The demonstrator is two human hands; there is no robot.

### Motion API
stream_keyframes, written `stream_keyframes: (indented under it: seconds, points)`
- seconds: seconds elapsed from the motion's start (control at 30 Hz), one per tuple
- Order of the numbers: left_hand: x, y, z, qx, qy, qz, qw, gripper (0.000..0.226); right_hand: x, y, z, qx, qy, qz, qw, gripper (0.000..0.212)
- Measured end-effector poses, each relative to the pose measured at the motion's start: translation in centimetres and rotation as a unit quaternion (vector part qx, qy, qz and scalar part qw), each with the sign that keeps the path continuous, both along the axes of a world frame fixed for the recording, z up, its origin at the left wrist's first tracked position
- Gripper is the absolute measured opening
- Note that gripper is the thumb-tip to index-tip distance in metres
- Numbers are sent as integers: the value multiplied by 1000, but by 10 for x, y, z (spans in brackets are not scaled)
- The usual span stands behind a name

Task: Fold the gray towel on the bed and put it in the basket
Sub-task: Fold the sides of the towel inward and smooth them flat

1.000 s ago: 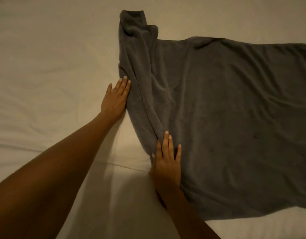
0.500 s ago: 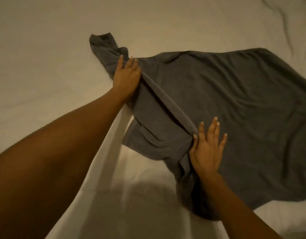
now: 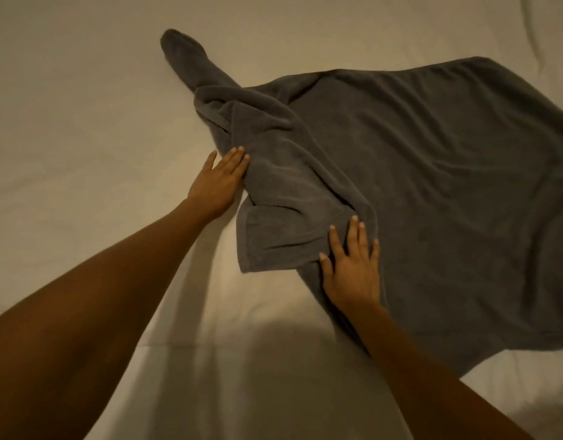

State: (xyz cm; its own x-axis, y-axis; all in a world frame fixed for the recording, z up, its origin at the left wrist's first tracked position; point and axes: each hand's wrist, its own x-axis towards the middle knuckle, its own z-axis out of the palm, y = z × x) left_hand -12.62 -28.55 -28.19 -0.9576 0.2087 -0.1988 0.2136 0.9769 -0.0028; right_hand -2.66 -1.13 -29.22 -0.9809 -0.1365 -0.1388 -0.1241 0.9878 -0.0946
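Mostly flat gray towel (image 3: 432, 201), left edge bunched, hem flap turned over.

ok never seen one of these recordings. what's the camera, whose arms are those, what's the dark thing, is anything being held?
There is no robot here. A person wears one wide-angle camera on the head, which looks forward and down, so the two bare arms that come in from the bottom are the wearer's own.

The pale surface is a bed sheet. The dark thing is the gray towel, spread on it, with its left side bunched into a loose, rumpled fold and one twisted corner pointing away.

Nothing is gripped. The left hand lies flat with straight fingers against the towel's bunched edge. The right hand lies flat with spread fingers on top of the towel, beside the folded flap. Both seem to be pressing or smoothing the cloth. No basket is in view.
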Motion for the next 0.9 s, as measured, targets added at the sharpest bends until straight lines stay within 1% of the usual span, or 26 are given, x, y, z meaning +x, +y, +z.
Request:
stream_keyframes:
  seconds: [0.07, 0.13, 0.2, 0.27, 0.37, 0.5, 0.6, 0.67, 0.77, 0.83, 0.9]
  points:
    - [10, -8, -7, 3, 10, -20, 1000, 61, 8, -15, -8, -7, -12, 37, 999, 70]
    - [18, -13, -12, -7, 12, -52, 999, 66, 13, -27, -17, 8, -17, 70, 997, 85]
    - [25, -13, -15, -24, 21, -82, 996, 76, 14, -31, -24, 34, -7, 65, 997, 95]
    - [29, -9, -17, -19, 34, -105, 994, 77, 13, -30, -29, 30, 7, 55, 998, 91]
    - [32, -1, -21, 3, 39, -124, 992, 68, 8, -27, -31, 16, 37, 63, 997, 79]
    - [33, 5, -22, -2, 44, -125, 991, 62, 7, -28, -25, -4, 53, 86, 995, 75]
    - [33, 4, -15, 1, 41, -138, 990, 61, 7, -38, -23, -23, 52, 96, 994, 62]
    - [34, -1, -9, 3, 58, -152, 987, 58, 4, -46, -23, -22, 47, 75, 996, 52]
    - [36, -10, 2, -10, 68, -168, 983, 58, -6, -52, -18, -11, 40, 45, 998, 52]
    - [41, -14, 8, -16, 59, -167, 984, 61, -9, -52, -13, -3, 30, 48, 998, 54]
    - [49, -17, 11, -21, 49, -147, 988, 65, -2, -51, -7, -21, 31, 63, 997, 50]
